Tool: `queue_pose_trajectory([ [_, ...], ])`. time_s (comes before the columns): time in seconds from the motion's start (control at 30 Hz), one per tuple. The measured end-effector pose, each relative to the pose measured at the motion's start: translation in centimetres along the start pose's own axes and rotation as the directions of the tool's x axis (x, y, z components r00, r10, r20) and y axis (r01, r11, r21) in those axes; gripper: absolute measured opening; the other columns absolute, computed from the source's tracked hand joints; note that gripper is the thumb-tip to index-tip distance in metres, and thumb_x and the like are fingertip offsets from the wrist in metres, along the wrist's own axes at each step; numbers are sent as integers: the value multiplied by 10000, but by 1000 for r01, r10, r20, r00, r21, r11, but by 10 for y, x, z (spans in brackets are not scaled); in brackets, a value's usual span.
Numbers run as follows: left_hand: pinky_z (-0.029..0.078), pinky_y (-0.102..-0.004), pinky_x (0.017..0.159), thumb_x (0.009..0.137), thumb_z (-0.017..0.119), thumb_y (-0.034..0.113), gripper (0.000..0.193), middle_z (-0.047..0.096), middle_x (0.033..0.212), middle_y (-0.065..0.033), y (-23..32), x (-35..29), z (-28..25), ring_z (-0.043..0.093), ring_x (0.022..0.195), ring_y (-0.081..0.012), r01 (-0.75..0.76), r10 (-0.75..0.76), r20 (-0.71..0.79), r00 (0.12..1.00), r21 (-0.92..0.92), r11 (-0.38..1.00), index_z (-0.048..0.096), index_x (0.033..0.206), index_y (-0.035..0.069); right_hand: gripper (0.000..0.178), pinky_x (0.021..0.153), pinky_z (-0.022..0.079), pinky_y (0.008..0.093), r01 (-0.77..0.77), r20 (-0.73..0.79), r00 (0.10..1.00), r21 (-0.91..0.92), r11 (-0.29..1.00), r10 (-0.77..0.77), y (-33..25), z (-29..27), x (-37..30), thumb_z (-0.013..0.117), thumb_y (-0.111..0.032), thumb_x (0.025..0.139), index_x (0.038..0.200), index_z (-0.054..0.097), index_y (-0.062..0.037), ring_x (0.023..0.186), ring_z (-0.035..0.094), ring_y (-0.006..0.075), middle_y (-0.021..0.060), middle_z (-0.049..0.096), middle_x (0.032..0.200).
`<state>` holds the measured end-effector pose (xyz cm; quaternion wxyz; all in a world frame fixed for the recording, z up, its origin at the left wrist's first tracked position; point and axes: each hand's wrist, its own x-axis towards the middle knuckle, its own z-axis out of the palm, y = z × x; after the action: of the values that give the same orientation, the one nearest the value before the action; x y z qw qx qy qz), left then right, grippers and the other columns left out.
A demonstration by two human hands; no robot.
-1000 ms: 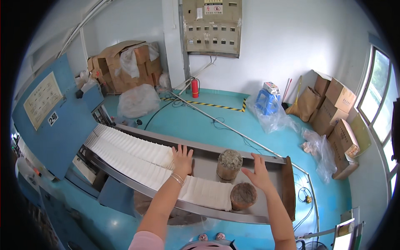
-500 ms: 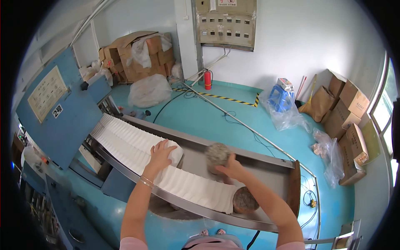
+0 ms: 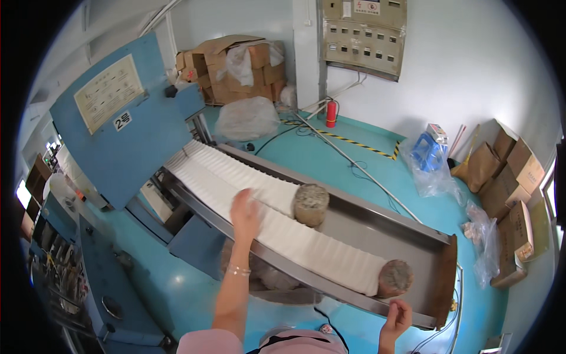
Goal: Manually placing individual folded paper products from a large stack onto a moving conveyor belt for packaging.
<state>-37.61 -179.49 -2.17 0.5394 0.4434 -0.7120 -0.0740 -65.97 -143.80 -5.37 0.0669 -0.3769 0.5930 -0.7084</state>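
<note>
Across the middle of the frame I count two rows of soft white material, both finely pleated in ridges: a far row [image 3: 253, 168] and a longer near row [image 3: 312, 245]. They lie side by side in one smooth grey metal trough [image 3: 359, 242]. Two stubby, rough-topped cylinders stand at their right ends: a far cylinder [image 3: 311, 205] near the centre, against the far row, and a near cylinder [image 3: 395, 278] at lower right, against the near row. I see two bare hands. The left hand [image 3: 246, 213] is over the near row, blurred; I cannot tell how its fingers are set or whether they touch. The right hand [image 3: 397, 321], near the lower edge, has curled fingers just below the near cylinder, apart from it. One brown board [image 3: 446, 283] closes the trough's right end; one flat blue panel [image 3: 127, 118] fills the upper left.
</note>
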Motion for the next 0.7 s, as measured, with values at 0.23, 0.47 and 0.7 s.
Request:
queue_pose_trajectory([
  [0.23, 441, -308, 802, 867, 492, 3, 342, 473, 1191, -143, -131, -29, -94, 532, 974, -248, 195, -112, -313, 943, 247, 949, 516, 1208, -2, 240, 710, 441, 318, -64, -47, 998, -493, 868, 46, -7, 64, -28, 594, -97, 840, 1057, 590, 7, 788, 554, 237, 130, 597, 965],
  [0.47, 443, -330, 865, 830, 503, -51, 338, 497, 1139, -165, -151, -12, -102, 532, 1015, -311, 151, -122, -238, 964, 107, 983, 560, 1161, -9, 360, 878, 323, 372, -31, -71, 997, -785, 619, -41, 10, 116, -31, 545, -302, 883, 1104, 575, -19, 888, 537, 280, 123, 611, 976],
  [0.7, 462, -307, 817, 831, 520, -68, 273, 531, 1062, -129, -162, -16, -106, 556, 937, -258, 176, -164, -260, 952, 23, 984, 640, 1060, 18, 433, 873, 323, 400, 92, 19, 985, -904, 417, -174, 14, 133, -43, 539, -360, 875, 1144, 544, -21, 895, 528, 288, 122, 567, 973],
])
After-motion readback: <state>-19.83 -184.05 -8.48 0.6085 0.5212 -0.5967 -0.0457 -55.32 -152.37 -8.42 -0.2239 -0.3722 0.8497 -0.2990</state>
